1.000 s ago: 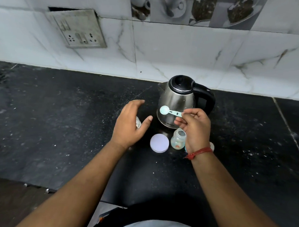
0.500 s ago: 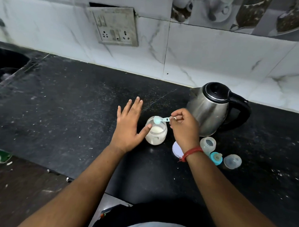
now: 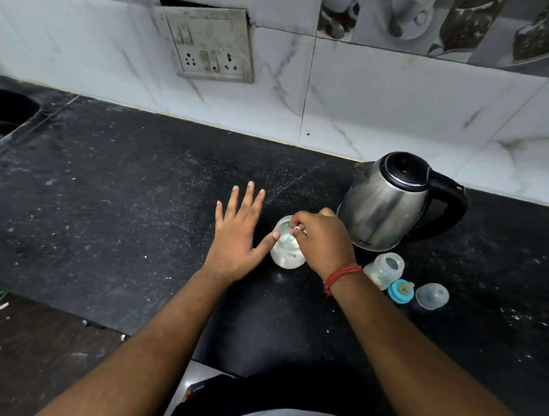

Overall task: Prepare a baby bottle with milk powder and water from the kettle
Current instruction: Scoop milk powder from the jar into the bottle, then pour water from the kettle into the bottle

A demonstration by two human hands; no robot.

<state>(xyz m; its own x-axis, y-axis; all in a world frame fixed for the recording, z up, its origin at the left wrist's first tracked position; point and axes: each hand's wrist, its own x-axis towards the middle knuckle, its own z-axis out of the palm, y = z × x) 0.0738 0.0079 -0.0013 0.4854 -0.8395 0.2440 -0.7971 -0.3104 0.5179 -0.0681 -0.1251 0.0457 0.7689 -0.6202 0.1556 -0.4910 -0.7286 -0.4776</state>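
A small clear jar of white milk powder stands open on the black counter. My right hand pinches a pale blue scoop and holds it down inside the jar's mouth. My left hand lies flat with fingers spread, its thumb touching the jar's left side. The open baby bottle stands to the right of the jar, in front of the steel kettle with its black lid and handle. The bottle's blue teat ring and clear cap lie beside the bottle.
The black counter runs to a marble-tiled wall with a socket plate. A dark sink sits at the far left. The counter's front edge drops to a brown floor at lower left.
My right hand has lowered the scoop from above the jar into its mouth. The view has shifted left, so the kettle and bottle parts sit further right.
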